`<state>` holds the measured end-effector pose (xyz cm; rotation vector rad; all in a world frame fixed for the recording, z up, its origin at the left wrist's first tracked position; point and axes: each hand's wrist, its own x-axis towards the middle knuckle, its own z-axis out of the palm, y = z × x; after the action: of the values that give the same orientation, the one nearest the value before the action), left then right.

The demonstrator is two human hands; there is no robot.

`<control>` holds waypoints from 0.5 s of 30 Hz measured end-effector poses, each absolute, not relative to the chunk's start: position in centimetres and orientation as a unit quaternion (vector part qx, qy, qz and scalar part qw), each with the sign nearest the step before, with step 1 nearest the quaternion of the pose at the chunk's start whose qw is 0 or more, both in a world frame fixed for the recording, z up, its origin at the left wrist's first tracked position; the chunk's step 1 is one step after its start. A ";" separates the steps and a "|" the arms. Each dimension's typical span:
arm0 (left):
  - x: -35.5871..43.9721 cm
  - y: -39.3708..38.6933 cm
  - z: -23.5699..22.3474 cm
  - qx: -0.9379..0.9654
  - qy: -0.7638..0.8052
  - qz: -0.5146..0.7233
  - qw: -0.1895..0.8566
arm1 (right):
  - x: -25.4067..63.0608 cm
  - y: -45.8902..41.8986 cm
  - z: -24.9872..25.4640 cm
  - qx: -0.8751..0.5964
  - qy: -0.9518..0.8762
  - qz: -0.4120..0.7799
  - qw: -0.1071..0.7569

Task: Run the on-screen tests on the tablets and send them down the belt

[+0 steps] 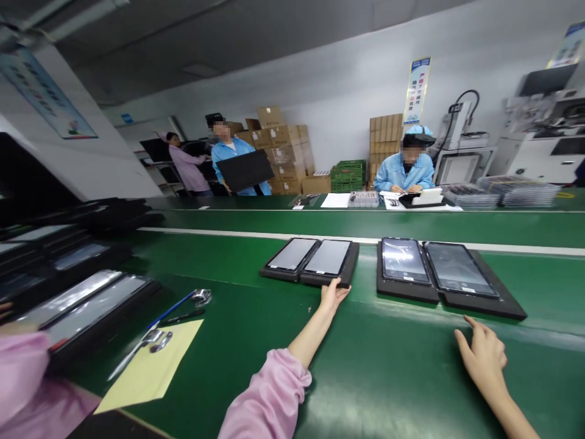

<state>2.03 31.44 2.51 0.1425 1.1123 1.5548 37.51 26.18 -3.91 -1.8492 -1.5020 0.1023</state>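
Observation:
My left hand [333, 297], in a pink sleeve, pinches the near edge of a black foam tray [351, 259], with the thumb on top and the fingers at its side. Two tablets with pale grey screens lie in the foam: a left tablet [293, 253] and a right tablet [328, 257]. To the right, a second black foam tray [498, 277] bears a glossy tablet [404, 259] and a darker tablet [460, 268]. My right hand [483, 350] is just in front of that tray, apart from it, with index finger and thumb spread and nothing held.
At left, a co-worker's pink sleeve [27, 378] is beside more foam trays with tablets [95, 299]. A yellow sheet [159, 366] and a blue-handled tool [171, 310] lie on the green bench [388, 378]. Across it, a person in blue [404, 171] sits working; another carries a black panel [245, 171].

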 end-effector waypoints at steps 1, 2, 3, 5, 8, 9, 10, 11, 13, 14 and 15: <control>1.9 30.9 2.5 0.065 0.479 0.671 0.562 | 37.5 26.1 -3.9 -0.720 -0.583 0.045 0.375; 1.8 30.1 2.6 0.068 0.483 0.677 0.551 | 37.4 26.0 -3.8 -0.719 -0.581 0.048 0.379; 1.6 29.3 2.6 0.070 0.485 0.682 0.542 | 37.3 25.9 -3.7 -0.718 -0.580 0.051 0.381; 1.0 27.0 2.6 0.070 0.489 0.688 0.532 | 37.1 25.6 -3.4 -0.718 -0.583 0.055 0.377; 0.5 22.5 2.1 0.067 0.492 0.691 0.525 | 36.5 25.4 -2.9 -0.725 -0.585 0.055 0.361; 0.6 20.7 1.7 0.066 0.493 0.691 0.524 | 36.4 25.3 -2.7 -0.728 -0.582 0.052 0.358; 0.9 18.9 1.2 0.066 0.496 0.690 0.523 | 36.3 25.3 -2.6 -0.732 -0.579 0.049 0.356; 1.6 17.0 0.5 0.068 0.500 0.685 0.525 | 36.2 25.3 -2.6 -0.736 -0.575 0.047 0.355; 3.6 13.4 -0.9 0.081 0.509 0.657 0.550 | 36.1 25.3 -2.7 -0.743 -0.567 0.045 0.353; 5.0 11.7 -1.6 0.095 0.508 0.626 0.584 | 36.2 25.4 -2.8 -0.744 -0.565 0.047 0.353; 6.4 10.3 -2.2 0.111 0.504 0.580 0.631 | 36.3 25.4 -2.9 -0.745 -0.563 0.050 0.354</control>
<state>6.45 10.31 -2.17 0.2543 1.1531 1.3282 36.27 25.40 -2.91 -1.9257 -1.4563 0.1280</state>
